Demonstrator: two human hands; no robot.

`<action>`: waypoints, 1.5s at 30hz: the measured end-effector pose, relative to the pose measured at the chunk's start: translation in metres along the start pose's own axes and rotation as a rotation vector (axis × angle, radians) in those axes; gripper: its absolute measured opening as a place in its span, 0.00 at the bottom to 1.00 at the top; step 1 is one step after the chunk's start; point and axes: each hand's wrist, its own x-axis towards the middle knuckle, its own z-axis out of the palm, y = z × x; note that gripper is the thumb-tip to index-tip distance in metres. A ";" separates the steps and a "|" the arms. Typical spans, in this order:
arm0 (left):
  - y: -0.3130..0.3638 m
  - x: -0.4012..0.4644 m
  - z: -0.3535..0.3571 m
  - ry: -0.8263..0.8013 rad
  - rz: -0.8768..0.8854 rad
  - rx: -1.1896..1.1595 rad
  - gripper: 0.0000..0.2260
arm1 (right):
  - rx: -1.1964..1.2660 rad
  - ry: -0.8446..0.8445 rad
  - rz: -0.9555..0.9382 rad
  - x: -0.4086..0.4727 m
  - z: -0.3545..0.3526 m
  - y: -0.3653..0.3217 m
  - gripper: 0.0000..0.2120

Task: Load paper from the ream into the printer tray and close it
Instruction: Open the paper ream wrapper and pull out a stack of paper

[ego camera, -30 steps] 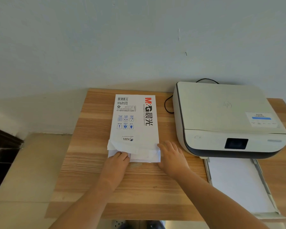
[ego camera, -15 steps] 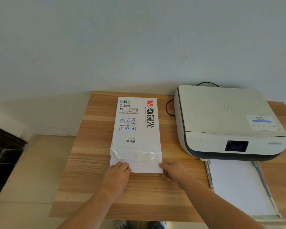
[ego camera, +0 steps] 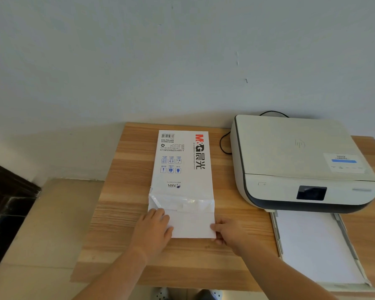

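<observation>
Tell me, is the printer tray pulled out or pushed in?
Pulled out. The tray juts from under the printer toward the person, white paper showing inside.

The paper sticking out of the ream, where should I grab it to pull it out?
Grip the paper at its near edge, coming from your side of the table. It juts flat out of the ream wrapper toward you, so thumb above and fingers under likely works best.

One ream [ego camera: 182,167], one printer [ego camera: 299,161] (tray [ego camera: 277,230] open), two hands [ego camera: 153,231].
</observation>
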 end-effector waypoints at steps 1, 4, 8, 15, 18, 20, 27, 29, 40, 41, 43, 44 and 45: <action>-0.001 0.002 0.001 -0.019 -0.060 -0.010 0.10 | -0.003 -0.003 0.010 -0.001 0.000 0.003 0.04; 0.000 0.004 0.002 -0.066 -0.215 -0.073 0.12 | -0.002 -0.014 0.047 -0.005 -0.001 0.012 0.05; 0.000 0.003 0.007 -0.062 -0.455 -0.264 0.17 | -0.035 -0.043 0.077 -0.009 -0.002 0.021 0.06; -0.004 0.007 0.005 -0.053 -0.629 -0.627 0.12 | -0.062 -0.076 0.049 -0.014 0.000 0.016 0.07; -0.005 0.006 0.004 -0.067 -0.624 -0.666 0.11 | -0.001 -0.074 0.013 -0.011 0.003 0.007 0.08; -0.006 0.004 0.005 -0.085 -0.627 -0.694 0.12 | -0.003 -0.044 -0.008 -0.006 0.004 0.001 0.09; -0.008 -0.015 0.007 -0.117 -0.629 -0.725 0.14 | -0.045 0.175 -0.054 0.003 0.013 -0.004 0.05; -0.006 -0.018 0.006 -0.105 -0.610 -0.714 0.15 | -0.054 0.218 -0.081 0.003 0.016 -0.001 0.05; -0.011 0.003 -0.004 -0.004 -0.377 -0.678 0.12 | -0.068 0.203 -0.088 -0.010 0.013 0.012 0.07; -0.012 0.003 -0.003 -0.014 -0.381 -0.683 0.13 | -0.072 0.202 -0.090 -0.011 0.013 0.011 0.07; -0.013 0.002 -0.004 -0.040 -0.378 -0.689 0.14 | -0.096 0.199 -0.118 -0.012 0.014 0.008 0.09; -0.013 0.001 -0.005 -0.049 -0.381 -0.695 0.14 | -0.114 0.192 -0.141 -0.013 0.014 0.005 0.10; -0.014 0.001 -0.005 -0.055 -0.387 -0.709 0.14 | -0.130 0.182 -0.165 -0.014 0.015 0.002 0.11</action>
